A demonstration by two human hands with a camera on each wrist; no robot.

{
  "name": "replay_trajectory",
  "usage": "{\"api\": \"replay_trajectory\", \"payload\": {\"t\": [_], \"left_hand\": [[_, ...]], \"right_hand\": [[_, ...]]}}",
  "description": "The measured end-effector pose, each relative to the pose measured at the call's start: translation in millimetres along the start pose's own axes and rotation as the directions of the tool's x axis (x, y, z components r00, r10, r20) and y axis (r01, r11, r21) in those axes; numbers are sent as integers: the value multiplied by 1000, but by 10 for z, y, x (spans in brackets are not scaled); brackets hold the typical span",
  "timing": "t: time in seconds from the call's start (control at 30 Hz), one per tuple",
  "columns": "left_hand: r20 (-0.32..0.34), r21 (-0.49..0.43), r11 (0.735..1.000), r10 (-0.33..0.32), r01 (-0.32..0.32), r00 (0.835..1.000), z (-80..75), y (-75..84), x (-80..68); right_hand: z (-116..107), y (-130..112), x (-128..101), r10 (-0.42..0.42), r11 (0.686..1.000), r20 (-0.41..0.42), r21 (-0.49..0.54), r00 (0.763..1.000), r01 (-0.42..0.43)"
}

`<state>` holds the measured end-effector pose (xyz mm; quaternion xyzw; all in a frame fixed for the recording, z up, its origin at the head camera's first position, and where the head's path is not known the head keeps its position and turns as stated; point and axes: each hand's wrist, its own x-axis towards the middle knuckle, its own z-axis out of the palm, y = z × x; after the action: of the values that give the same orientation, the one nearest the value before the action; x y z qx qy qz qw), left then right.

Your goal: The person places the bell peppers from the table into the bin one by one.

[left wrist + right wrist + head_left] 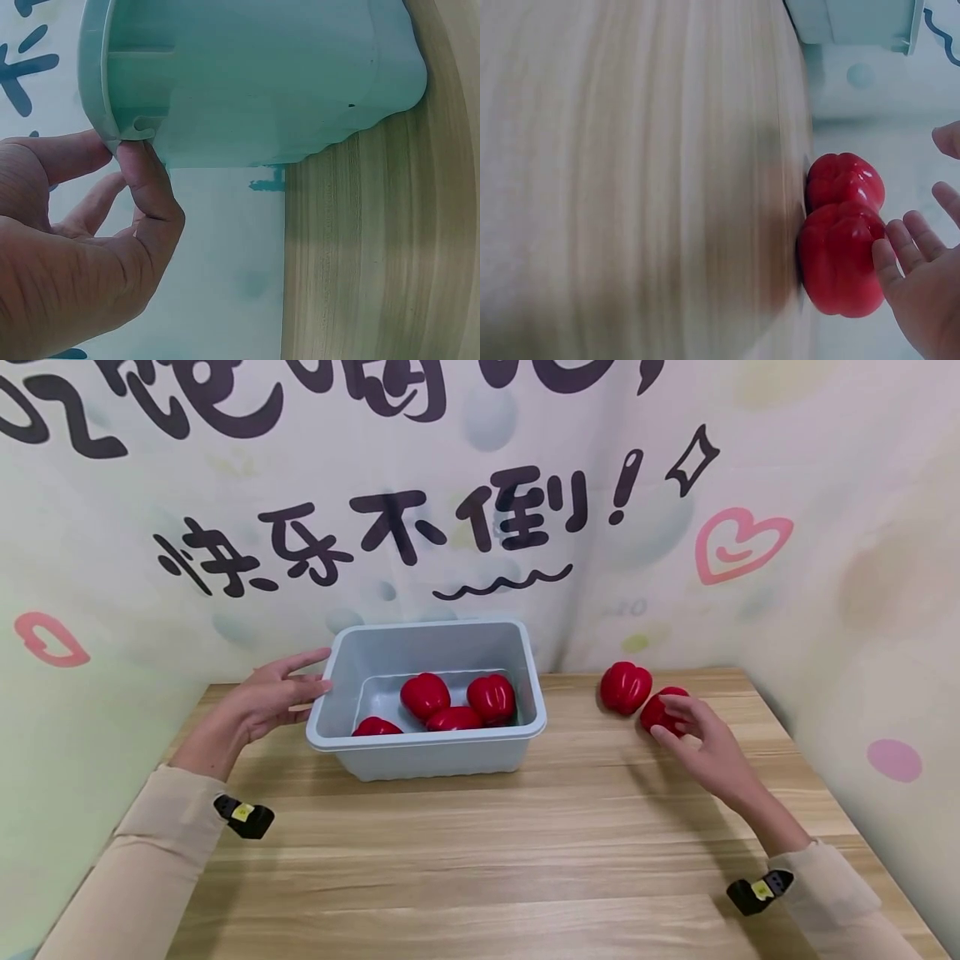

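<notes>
A light blue plastic box [442, 764] stands on the wooden table with several red bell peppers [425, 696] inside. My left hand [273, 697] pinches the box's left rim between thumb and finger, as the left wrist view shows at the rim's edge [94, 67]. To the right of the box, two more red bell peppers lie side by side, the farther one [626, 687] and the nearer one [660, 714]. My right hand [705, 747] hovers over the nearer pepper [844, 262] with its fingers spread, holding nothing. Whether a fingertip touches that pepper I cannot tell.
The wooden table [465, 868] stretches in front of the box. Behind it hangs a pale printed cloth [480, 452] with dark lettering and hearts. Black wrist cameras [246, 817] sit on both sleeves.
</notes>
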<state>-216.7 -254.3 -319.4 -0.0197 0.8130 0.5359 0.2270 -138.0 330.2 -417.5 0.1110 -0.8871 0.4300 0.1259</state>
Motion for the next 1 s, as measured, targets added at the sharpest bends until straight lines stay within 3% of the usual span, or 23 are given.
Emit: {"api": "replay_trajectory", "payload": {"t": [0.27, 0.67, 1.0], "left_hand": [[-2, 18, 1000, 4, -4, 1000, 0, 8, -12], [-5, 22, 1000, -1, 1, 1000, 3, 12, -1], [8, 17, 1000, 8, -9, 1000, -12, 1, 7]], "right_hand": [[-31, 64, -91, -7, 1000, -33, 14, 999, 8], [-96, 192, -196, 168, 986, -60, 6, 984, -168], [-89, 322, -205, 219, 976, -106, 18, 970, -219]]}}
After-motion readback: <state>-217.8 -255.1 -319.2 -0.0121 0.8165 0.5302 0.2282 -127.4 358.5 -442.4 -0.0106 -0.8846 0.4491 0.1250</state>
